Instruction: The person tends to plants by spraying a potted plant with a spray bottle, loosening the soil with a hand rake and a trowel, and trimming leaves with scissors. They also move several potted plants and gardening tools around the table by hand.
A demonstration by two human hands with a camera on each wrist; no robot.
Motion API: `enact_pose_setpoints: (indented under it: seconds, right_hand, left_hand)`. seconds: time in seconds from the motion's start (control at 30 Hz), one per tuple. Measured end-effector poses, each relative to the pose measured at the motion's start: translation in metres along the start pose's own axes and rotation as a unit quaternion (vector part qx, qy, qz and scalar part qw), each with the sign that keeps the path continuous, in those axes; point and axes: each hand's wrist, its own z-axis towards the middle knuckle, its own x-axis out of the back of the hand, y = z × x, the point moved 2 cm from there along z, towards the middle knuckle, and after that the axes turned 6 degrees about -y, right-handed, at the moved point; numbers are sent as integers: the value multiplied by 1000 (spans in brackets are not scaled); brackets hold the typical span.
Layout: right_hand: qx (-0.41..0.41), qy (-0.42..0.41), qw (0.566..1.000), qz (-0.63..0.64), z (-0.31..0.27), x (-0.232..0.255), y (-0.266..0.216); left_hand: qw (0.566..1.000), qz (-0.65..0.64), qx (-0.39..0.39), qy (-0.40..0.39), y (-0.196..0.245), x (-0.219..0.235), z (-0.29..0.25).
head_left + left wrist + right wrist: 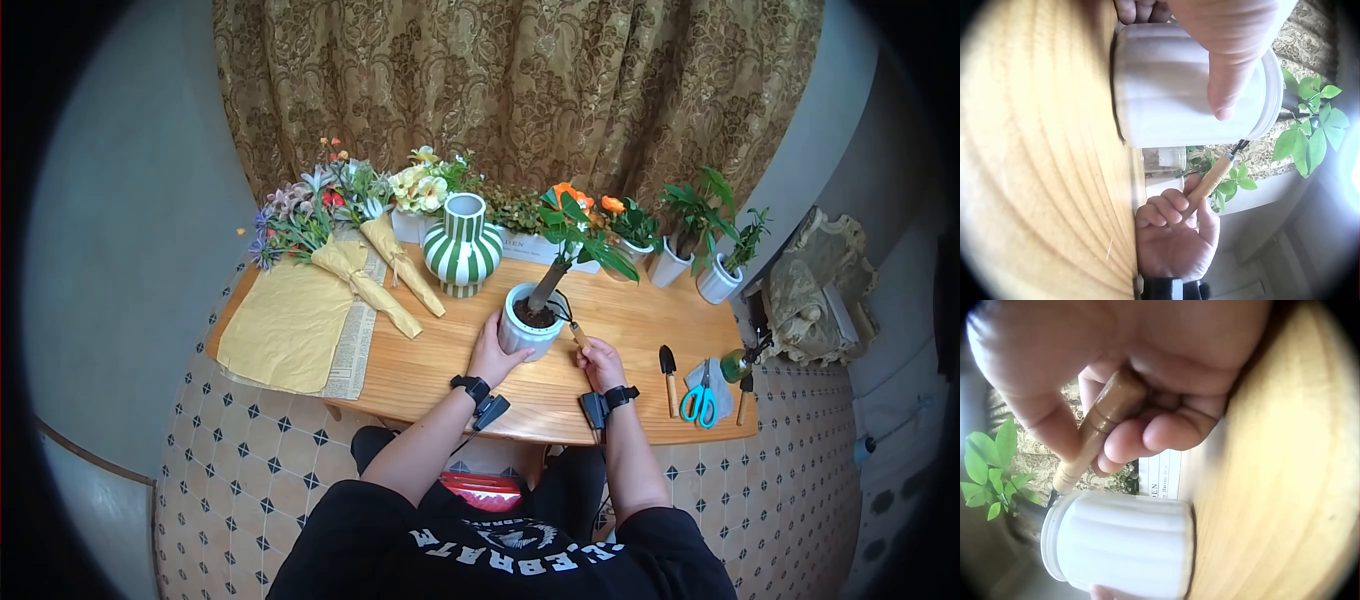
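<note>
A white ribbed pot (527, 338) with dark soil and a thick-stemmed leafy plant (548, 285) stands near the middle of the table. My left hand (490, 352) is wrapped round the pot's left side, the thumb (1227, 94) lying across its wall. In my right hand (601, 364) is a small tool with a wooden handle (1094, 434), pinched between thumb and curled fingers. Its dark metal head (562, 305) reaches over the right rim at the soil; the tips are hard to make out.
Behind the pot is a green-striped vase (463, 250). Wrapped bouquets (365, 285) and brown paper (285, 325) lie left. At right are a small shovel (669, 380), blue-handled scissors (700, 402) and a green bottle (735, 366); several potted plants (671, 262) stand behind.
</note>
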Motion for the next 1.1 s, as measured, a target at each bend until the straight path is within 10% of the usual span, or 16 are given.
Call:
enact_pose_setpoints:
  seconds: [1.1]
  right_hand:
    - [6, -22, 999, 34, 1, 6, 2]
  left_hand:
    - [999, 6, 31, -6, 13, 1, -1]
